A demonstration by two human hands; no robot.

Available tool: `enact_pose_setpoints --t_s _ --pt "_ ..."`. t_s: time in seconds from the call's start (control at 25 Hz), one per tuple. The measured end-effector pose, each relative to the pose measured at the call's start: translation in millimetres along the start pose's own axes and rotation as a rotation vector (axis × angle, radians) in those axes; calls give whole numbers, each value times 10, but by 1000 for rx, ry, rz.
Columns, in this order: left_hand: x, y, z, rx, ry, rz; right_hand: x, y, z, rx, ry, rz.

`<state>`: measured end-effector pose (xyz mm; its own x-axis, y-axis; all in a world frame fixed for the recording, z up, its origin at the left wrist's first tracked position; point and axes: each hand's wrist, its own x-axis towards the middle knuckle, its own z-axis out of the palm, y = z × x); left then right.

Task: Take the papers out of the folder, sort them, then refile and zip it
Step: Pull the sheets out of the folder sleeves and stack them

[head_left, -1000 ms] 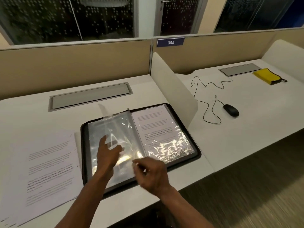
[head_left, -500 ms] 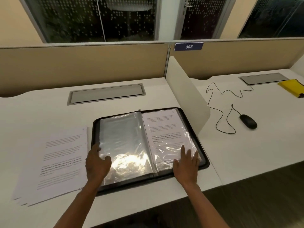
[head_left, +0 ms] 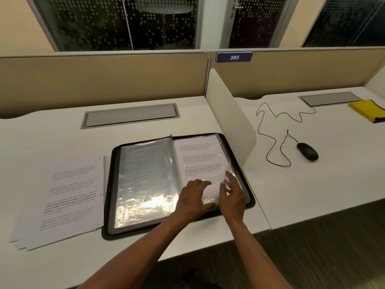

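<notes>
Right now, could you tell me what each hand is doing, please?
Left hand: open, fingers resting on the printed sheet in the folder.
Right hand: fingers at the sleeve's edge; grip cannot be told.

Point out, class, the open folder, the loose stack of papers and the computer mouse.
folder (head_left: 108, 207), head view, on its black left border.
stack of papers (head_left: 68, 197), head view, middle of the top sheet.
computer mouse (head_left: 307, 151), head view, top of its body.

White surface (head_left: 52, 136): open black folder (head_left: 249, 202) lying flat near front edge; fanned paper stack (head_left: 68, 197) just left of folder; grey cable hatch (head_left: 130, 117) behind folder.
</notes>
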<state>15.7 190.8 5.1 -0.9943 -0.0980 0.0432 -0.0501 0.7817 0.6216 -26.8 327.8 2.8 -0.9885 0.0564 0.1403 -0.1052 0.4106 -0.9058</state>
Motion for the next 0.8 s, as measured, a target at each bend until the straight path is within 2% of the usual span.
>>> enact_pose_setpoints --t_s 0.16,0.32,0.48,0.68,0.8 --pt "108 121 87 -26 105 -34 49 64 -162 85 -28 21" --pt "93 129 103 -87 182 -93 64 178 -272 -35 -32 -37" --pt "12 140 120 -181 234 -125 31 211 -176 -24 -68 117" --pt "-35 120 76 -229 233 -101 133 108 71 93 108 270" --pt "-78 61 48 -238 246 -82 157 85 107 64 121 265"
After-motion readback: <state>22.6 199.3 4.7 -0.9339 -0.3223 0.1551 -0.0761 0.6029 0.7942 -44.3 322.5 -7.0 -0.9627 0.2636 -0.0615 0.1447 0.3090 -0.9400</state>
